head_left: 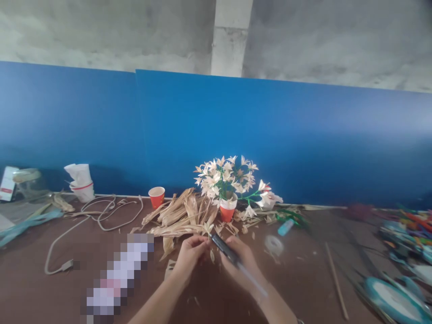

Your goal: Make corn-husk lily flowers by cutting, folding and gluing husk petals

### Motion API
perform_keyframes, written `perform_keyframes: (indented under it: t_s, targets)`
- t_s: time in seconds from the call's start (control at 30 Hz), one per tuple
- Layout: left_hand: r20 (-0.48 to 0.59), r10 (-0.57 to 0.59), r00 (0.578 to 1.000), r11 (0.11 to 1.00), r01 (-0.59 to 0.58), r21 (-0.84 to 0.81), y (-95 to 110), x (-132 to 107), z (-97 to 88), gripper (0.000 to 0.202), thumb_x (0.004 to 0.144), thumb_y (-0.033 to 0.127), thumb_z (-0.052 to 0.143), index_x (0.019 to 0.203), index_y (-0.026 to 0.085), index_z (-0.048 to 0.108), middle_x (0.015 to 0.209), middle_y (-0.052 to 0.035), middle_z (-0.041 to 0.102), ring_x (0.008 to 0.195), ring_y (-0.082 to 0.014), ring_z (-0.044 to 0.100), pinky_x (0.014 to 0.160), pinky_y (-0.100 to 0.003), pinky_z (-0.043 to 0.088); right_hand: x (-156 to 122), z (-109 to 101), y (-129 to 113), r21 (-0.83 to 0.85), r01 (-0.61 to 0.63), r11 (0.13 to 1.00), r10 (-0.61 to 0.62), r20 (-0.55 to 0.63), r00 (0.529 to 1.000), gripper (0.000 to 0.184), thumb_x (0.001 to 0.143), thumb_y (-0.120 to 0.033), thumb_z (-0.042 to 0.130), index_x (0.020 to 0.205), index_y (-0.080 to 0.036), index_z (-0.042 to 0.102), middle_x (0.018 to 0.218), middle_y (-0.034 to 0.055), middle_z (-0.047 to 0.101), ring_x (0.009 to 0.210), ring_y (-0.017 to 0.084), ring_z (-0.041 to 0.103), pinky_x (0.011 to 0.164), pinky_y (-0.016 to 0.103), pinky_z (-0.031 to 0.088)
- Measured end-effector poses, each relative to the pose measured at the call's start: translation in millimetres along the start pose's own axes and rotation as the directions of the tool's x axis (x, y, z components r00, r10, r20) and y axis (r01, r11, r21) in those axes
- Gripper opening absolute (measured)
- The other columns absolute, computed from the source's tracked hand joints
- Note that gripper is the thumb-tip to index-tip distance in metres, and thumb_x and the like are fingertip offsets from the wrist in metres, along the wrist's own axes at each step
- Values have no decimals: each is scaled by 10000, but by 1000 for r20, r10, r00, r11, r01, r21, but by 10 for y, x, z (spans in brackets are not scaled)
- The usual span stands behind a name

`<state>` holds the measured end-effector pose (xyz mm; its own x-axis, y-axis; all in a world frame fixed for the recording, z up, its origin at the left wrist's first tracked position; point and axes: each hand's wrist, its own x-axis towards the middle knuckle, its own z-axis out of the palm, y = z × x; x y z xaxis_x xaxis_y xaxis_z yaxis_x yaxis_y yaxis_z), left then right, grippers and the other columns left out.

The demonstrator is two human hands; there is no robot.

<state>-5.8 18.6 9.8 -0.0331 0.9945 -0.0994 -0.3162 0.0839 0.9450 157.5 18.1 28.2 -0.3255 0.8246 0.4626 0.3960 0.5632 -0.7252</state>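
My left hand (189,257) pinches a small pale husk flower (206,228) just above the brown table (303,279). Beside it, my right hand (242,265) is closed around a dark glue gun (225,249), whose tip points up and left at the flower. Just beyond my hands lies a heap of dried corn husks (182,216). An orange cup (227,210) holding a bouquet of cream paper flowers (224,176) stands behind that heap.
A second orange cup (156,196), a white cable (101,216) and stacked white cups (81,182) lie to the left. A tape roll (274,245), a thin wooden stick (335,279) and colourful craft supplies (405,238) fill the right. A blue partition (236,135) backs the table.
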Motion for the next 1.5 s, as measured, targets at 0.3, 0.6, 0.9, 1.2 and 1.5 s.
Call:
perform_keyframes:
  t_s: [0.3, 0.6, 0.9, 1.2, 1.5]
  targets:
    - [3, -12, 1000, 1000, 12, 12, -17, -1, 4, 370, 551, 436, 750, 682, 116, 618, 416, 49, 500, 337, -51, 392, 336, -170, 234, -12, 7, 17, -52, -4, 999, 3, -19, 1000, 135, 704, -126, 519, 600, -200, 474, 632, -8, 456, 560, 127, 464, 514, 233, 341]
    - [-16, -11, 1000, 1000, 12, 24, 26, -34, 21, 341, 552, 413, 748, 669, 120, 620, 379, 60, 483, 323, -47, 379, 328, -161, 223, -31, 44, 49, -67, 14, 998, -16, -36, 999, 128, 702, -110, 491, 606, -193, 484, 625, -20, 449, 548, 110, 459, 504, 205, 353]
    - [-24, -49, 999, 998, 50, 47, 113, -63, 47, 351, 536, 425, 746, 659, 126, 610, 363, 63, 479, 311, -36, 365, 323, -151, 190, -23, 25, 70, -113, 46, 993, -50, -37, 998, 130, 699, -99, 498, 608, -190, 482, 620, -26, 441, 550, 105, 467, 511, 201, 357]
    - [-35, -51, 998, 998, 51, 26, 123, -82, 54, 344, 520, 414, 758, 649, 128, 616, 377, 56, 498, 315, -38, 382, 317, -152, 182, -31, 8, 61, -164, 38, 986, -40, -9, 999, 115, 701, -115, 489, 618, -190, 514, 644, -8, 497, 567, 112, 508, 531, 200, 382]
    - [-42, -28, 999, 999, 27, -31, 138, -78, 37, 292, 549, 363, 769, 635, 122, 628, 482, 6, 599, 416, -64, 500, 409, -156, 369, -25, -521, 115, -529, -313, 789, 365, -5, 931, 145, 769, -264, 493, 848, -227, 609, 686, 37, 653, 674, 206, 623, 613, 261, 399]
